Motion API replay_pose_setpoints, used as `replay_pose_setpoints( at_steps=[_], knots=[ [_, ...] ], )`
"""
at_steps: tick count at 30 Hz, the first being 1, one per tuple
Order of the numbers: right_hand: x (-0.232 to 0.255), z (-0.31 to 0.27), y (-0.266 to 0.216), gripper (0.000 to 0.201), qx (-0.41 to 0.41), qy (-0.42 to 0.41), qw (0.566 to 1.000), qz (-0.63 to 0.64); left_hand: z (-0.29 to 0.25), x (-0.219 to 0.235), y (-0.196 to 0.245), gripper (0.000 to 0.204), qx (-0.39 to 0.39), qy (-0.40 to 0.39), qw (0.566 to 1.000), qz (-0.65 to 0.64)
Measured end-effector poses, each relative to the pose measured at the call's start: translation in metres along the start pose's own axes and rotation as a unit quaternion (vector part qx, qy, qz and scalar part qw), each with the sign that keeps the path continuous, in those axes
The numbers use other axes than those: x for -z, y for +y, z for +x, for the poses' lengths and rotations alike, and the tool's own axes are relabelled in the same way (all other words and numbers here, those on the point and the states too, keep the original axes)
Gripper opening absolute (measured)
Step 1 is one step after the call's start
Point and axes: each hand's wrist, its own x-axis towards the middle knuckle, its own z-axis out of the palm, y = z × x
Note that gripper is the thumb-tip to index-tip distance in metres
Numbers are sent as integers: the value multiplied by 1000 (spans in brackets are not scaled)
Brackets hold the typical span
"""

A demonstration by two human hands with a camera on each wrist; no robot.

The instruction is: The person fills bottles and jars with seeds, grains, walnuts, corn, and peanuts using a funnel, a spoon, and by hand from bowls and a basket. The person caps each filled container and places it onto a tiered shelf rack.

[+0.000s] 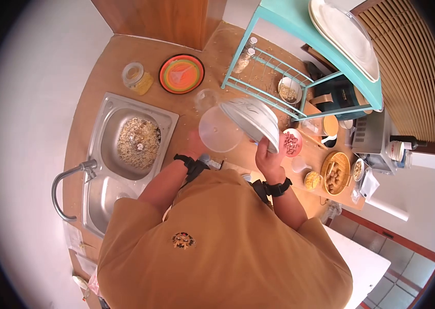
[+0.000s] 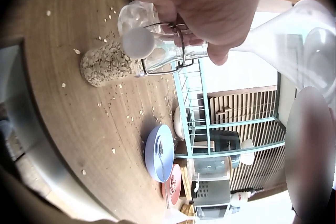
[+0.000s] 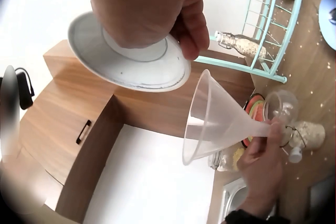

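Observation:
In the head view my right hand [image 1: 271,157] holds a white bowl [image 1: 253,121] by its edge, tilted on its side close by the wide mouth of a clear plastic funnel [image 1: 220,129]. The right wrist view shows the bowl's underside [image 3: 86,40] with fingers at its base. My left hand [image 3: 262,169] grips where the funnel's stem meets the neck of a glass swing-top bottle [image 3: 310,134]. Oat flakes fill the lower part of this bottle [image 2: 110,66], and its white stopper [image 2: 138,43] hangs beside the neck. The funnel [image 3: 226,121] looks empty.
A clear glass jar [image 2: 135,16] stands against the bottle. Scattered flakes lie on the counter [image 2: 68,113]. Left is a steel sink [image 1: 168,123] with flakes in one basin. A turquoise rack [image 1: 269,62], blue bowl [image 2: 152,158], pink bowl [image 1: 299,139] and basket [image 1: 348,162] stand right.

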Motion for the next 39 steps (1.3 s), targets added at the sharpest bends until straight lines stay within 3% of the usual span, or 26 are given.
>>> replay_pose_setpoints(
  at_steps=[1,2,3,4,5,6,7,9,11,13,14,17,28,34,35,37,38,39],
  knots=[
    [-3,-1,-1,27,-3,-2,1000,-25,1,2,1,21,-37,-1,998,47],
    [-11,3,-16,28,-36,5,998,50,3,3,2,21,-38,-3,998,49],
    [-12,5,-19,28,-36,8,998,52,4,3,4,21,-7,9,1000,-14],
    [-12,5,-22,29,-133,11,973,186,5,3,6,20,24,20,997,-77],
    [-13,6,-25,30,-227,13,921,317,6,5,11,20,21,16,997,-76],
    [-13,12,-30,30,-276,64,896,341,6,7,16,23,48,16,991,-123],
    [-11,15,-27,30,-275,71,895,343,8,9,20,26,75,15,982,-170],
    [1,20,-18,27,-318,112,840,425,8,9,19,31,63,10,983,-175],
    [11,17,5,25,-318,120,844,415,6,6,17,35,53,5,982,-181],
    [19,12,26,26,-372,87,842,382,7,7,8,36,67,-7,983,-168],
    [19,7,39,24,-404,98,835,361,-30,32,1,36,73,-13,984,-162],
    [13,-8,78,25,-478,85,812,323,-5,15,-3,37,89,-28,986,-140],
    [-41,-28,149,27,-536,-7,785,311,-15,19,-19,40,149,-58,986,-38],
    [-58,-26,172,27,-561,16,770,303,-14,18,-30,42,183,-59,981,17],
    [-59,-27,173,27,-561,22,770,304,-12,17,-32,42,179,-63,982,16],
    [-61,-27,176,28,-577,22,760,298,-7,12,-33,31,167,-16,975,-147],
    [-62,-28,179,28,-576,34,761,297,-2,13,-25,31,161,-25,975,-152],
    [-64,-29,181,29,-578,32,759,298,2,18,-13,30,89,-54,995,-1]
  ],
)
